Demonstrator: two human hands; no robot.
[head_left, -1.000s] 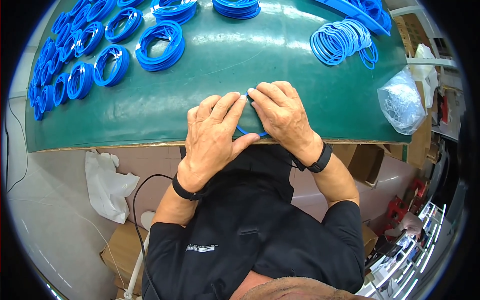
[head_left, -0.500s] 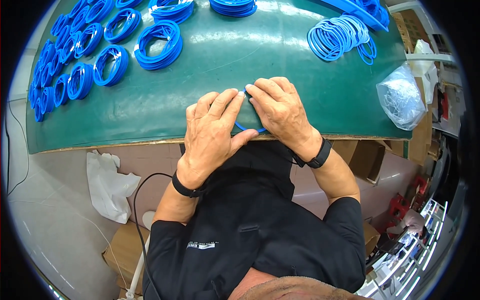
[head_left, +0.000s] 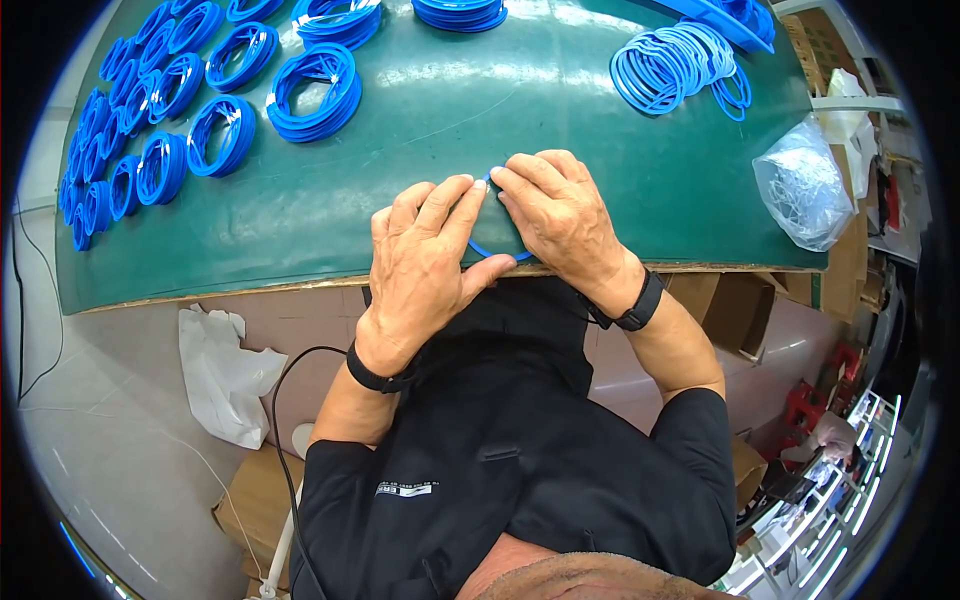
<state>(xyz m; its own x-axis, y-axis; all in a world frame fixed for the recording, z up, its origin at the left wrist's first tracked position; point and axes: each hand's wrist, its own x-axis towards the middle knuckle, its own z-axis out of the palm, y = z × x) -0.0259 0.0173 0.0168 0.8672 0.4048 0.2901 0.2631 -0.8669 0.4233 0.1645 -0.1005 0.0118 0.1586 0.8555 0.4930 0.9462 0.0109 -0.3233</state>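
A single thin blue ring lies at the near edge of the green table, mostly covered by my hands. My left hand is closed on it from the left, fingertips at its far side and thumb at its near side. From the right, my right hand pinches the ring's far side, its fingertips almost meeting the left ones. A small pale spot shows between the fingertips; what it is I cannot make out.
Several tied bundles of blue rings stand in rows at the far left of the green table. Loose blue rings lie at the far right beside a blue tray. A clear plastic bag hangs by the right edge.
Both hands stay on the ring in nearly the same pose. The whole view has shifted slightly; nothing was taken up or let go.
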